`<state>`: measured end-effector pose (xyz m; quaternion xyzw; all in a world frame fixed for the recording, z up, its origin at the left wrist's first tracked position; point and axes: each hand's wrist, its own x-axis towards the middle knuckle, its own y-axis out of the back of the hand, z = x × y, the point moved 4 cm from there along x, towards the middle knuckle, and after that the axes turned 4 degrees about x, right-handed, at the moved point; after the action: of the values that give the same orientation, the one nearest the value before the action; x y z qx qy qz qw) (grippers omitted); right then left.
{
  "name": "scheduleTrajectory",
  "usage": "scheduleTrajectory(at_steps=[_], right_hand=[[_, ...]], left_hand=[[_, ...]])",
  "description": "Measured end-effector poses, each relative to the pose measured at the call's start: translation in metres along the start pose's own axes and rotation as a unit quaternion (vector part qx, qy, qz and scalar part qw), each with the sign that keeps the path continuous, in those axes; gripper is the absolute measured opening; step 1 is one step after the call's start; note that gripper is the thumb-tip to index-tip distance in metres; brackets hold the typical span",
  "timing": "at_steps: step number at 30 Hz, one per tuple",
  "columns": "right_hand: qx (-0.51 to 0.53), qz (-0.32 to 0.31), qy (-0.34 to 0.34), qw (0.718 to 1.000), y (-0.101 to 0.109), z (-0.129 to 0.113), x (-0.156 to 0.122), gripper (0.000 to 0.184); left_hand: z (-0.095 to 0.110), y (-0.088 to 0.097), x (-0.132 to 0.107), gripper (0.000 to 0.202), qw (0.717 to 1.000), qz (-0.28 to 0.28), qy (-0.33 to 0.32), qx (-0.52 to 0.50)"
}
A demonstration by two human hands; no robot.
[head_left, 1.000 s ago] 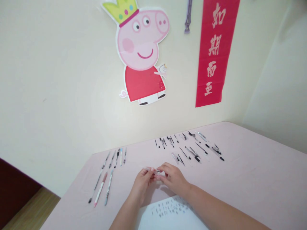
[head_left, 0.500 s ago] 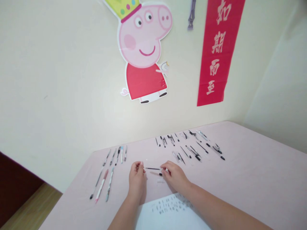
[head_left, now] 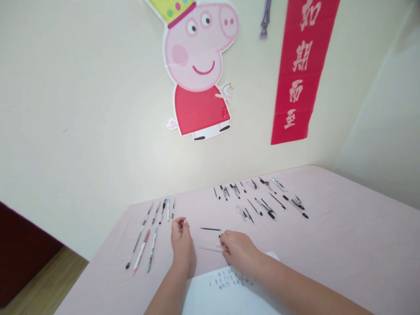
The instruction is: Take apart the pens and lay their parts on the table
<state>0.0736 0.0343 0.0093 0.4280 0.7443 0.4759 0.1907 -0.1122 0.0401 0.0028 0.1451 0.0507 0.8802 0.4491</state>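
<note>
Your left hand is pinched shut, off to the side; whatever it nips is too small to tell. Your right hand grips the thin black refill by its near end. The clear barrel lies just beside its fingertips on the pink table. Keep the refill level, draw it straight, don't bend it. Whole pens lie left, loose parts far right. A second ago both hands met on one pen; now they're apart, refill out.

thin black refill lies flat, crosswise; clear barrel lies parallel, just nearer.
</note>
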Motion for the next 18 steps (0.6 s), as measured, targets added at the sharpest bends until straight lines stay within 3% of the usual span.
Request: scheduleTrajectory(at_steps=[5,9,13,18], right_hand=[[0.042,0.060,0.060,0.995,0.006,-0.001,0.002,0.039],[0.062,-0.009,0.142,0.988,-0.003,-0.001,0.005,0.044],[0.061,-0.033,0.145,0.987,-0.016,0.005,0.010,0.044],[0.073,0.013,0.106,0.992,-0.024,0.011,0.018,0.043]], left_hand=[[0.011,-0.009,-0.004,0.017,0.995,-0.048,-0.071,0.045],[0.008,-0.017,-0.008,0.020,0.991,-0.091,-0.078,0.060],[0.008,-0.020,-0.010,0.020,0.990,-0.106,-0.072,0.058],[0.008,-0.020,-0.010,0.020,0.989,-0.116,-0.067,0.057]])
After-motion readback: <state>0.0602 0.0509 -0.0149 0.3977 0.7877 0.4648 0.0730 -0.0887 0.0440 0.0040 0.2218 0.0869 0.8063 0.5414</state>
